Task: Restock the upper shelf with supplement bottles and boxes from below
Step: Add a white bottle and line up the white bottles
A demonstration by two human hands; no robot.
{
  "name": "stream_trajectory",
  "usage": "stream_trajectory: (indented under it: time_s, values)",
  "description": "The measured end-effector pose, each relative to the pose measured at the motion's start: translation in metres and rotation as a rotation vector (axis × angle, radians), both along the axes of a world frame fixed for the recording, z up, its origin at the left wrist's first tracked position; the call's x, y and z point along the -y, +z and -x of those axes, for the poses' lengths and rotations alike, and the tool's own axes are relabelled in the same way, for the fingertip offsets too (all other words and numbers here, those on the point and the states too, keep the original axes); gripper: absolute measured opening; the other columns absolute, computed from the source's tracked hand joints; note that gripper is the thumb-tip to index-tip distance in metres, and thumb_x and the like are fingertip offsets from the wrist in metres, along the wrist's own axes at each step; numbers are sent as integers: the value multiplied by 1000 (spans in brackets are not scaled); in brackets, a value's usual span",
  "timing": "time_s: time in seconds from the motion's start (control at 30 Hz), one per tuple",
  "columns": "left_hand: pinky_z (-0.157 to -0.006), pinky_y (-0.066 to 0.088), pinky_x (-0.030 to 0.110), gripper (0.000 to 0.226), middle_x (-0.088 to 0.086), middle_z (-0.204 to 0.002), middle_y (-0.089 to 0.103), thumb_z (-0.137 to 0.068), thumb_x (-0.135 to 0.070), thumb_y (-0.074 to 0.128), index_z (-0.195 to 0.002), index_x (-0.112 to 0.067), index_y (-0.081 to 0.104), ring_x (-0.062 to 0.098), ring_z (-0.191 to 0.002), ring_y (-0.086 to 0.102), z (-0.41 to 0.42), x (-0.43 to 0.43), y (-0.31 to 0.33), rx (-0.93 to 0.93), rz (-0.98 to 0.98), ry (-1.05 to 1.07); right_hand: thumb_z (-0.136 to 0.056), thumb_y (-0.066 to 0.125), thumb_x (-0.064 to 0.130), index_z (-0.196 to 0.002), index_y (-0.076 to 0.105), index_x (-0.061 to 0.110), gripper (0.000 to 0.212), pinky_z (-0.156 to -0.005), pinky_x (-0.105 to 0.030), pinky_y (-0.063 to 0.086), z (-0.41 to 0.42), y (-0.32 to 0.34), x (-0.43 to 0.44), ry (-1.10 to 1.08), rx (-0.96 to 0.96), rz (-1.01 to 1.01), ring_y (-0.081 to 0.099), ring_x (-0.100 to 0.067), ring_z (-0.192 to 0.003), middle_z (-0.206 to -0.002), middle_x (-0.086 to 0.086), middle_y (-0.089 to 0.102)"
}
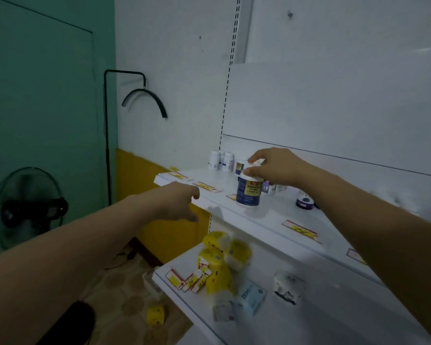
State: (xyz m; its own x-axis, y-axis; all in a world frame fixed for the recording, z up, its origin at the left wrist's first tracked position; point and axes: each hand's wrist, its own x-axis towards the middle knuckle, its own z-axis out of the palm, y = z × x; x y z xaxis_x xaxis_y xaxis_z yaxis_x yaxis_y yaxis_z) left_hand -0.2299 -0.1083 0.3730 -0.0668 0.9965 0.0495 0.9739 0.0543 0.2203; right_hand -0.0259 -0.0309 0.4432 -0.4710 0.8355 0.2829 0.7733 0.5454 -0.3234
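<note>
My right hand (275, 168) grips the white cap of a dark blue supplement bottle (248, 192) with a yellow label, which stands upright on the upper shelf (271, 215) near its front edge. My left hand (178, 200) hovers just left of the shelf's front edge, holding nothing, fingers loosely spread. Behind the held bottle stand several white bottles (220, 160) against the back panel, and a small purple jar (304, 200) sits to the right. On the lower shelf (309, 317) lie yellow packs (219, 260), a pale blue box (250, 296) and a white box (288, 286).
Price tags (300, 230) run along both shelf edges. A standing fan (28, 207) and a black lamp stand (107, 135) are at the left by the green wall. A yellow box (156, 314) lies on the patterned floor below.
</note>
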Motion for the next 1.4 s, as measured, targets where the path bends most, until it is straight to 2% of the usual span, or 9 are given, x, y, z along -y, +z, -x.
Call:
stream_trajectory:
  time_s: [0.1, 0.3, 0.43, 0.53, 0.73, 0.97, 1.27, 1.33, 1.4]
  values:
    - [-86, 48, 28, 57, 3, -135, 51, -85, -37, 64, -135, -20, 42, 20, -112, 54, 24, -33, 4, 11, -27, -21, -88, 60, 40, -126, 57, 19, 43, -78, -26, 43, 28, 0, -32, -10, 22, -6, 50, -16, -88, -128, -7, 56]
    - [-90, 49, 30, 54, 4, -134, 53, -86, -38, 63, -134, -19, 45, 21, -113, 55, 66, -125, 0, 26, -41, -57, -87, 62, 35, -121, 57, 15, 40, -71, -30, 54, 78, 0, -116, -51, 11, 10, 60, -16, -73, -119, -8, 59]
    - [-91, 45, 27, 56, 1, -134, 53, -85, -43, 62, -133, -20, 45, 19, -114, 54, 91, -190, 6, 26, -28, -80, -87, 61, 41, -123, 56, 15, 44, -76, -29, 49, 102, 5, -174, -111, 80, 3, 56, -20, -94, -125, -8, 57]
    - [-93, 44, 28, 56, 1, -134, 53, -86, -44, 60, -134, -20, 45, 20, -117, 53, 107, -233, 11, 56, -31, -129, -88, 60, 40, -123, 57, 12, 45, -87, -31, 44, 118, 4, -208, -174, 121, -2, 54, -23, -112, -126, -9, 58]
    - [-92, 41, 25, 58, 2, -136, 52, -87, -45, 59, -136, -19, 43, 20, -117, 52, 144, -310, 2, 35, 9, -257, -85, 64, 40, -126, 55, 14, 50, -91, -31, 46, 144, -12, -265, -322, 129, 80, 52, -23, -116, -129, -8, 55]
    - [-90, 44, 24, 57, 1, -137, 51, -86, -44, 60, -136, -21, 43, 18, -115, 55, 193, -381, -7, 81, 67, -444, -82, 69, 36, -129, 52, 14, 55, -86, -28, 44, 177, -31, -299, -575, 106, 134, 51, -24, -118, -130, -9, 53]
    - [-85, 40, 20, 54, 3, -135, 51, -87, -39, 62, -134, -19, 45, 16, -117, 52, 220, -426, -17, 144, 93, -590, -87, 64, 29, -123, 55, 3, 45, -94, -36, 50, 195, -37, -318, -794, 149, 131, 54, -28, -114, -125, -15, 57]
    - [-85, 40, 20, 54, 2, -134, 51, -87, -40, 62, -133, -19, 46, 16, -116, 52, 222, -433, -20, 133, 84, -601, -86, 65, 29, -124, 55, 6, 46, -90, -33, 51, 195, -38, -324, -799, 160, 132, 54, -27, -113, -125, -14, 56]
    - [-87, 40, 20, 53, 2, -134, 52, -87, -40, 61, -133, -18, 46, 16, -116, 52, 224, -439, -20, 136, 77, -600, -84, 67, 30, -123, 53, 10, 46, -80, -30, 47, 192, -40, -329, -795, 152, 129, 52, -24, -106, -125, -13, 55]
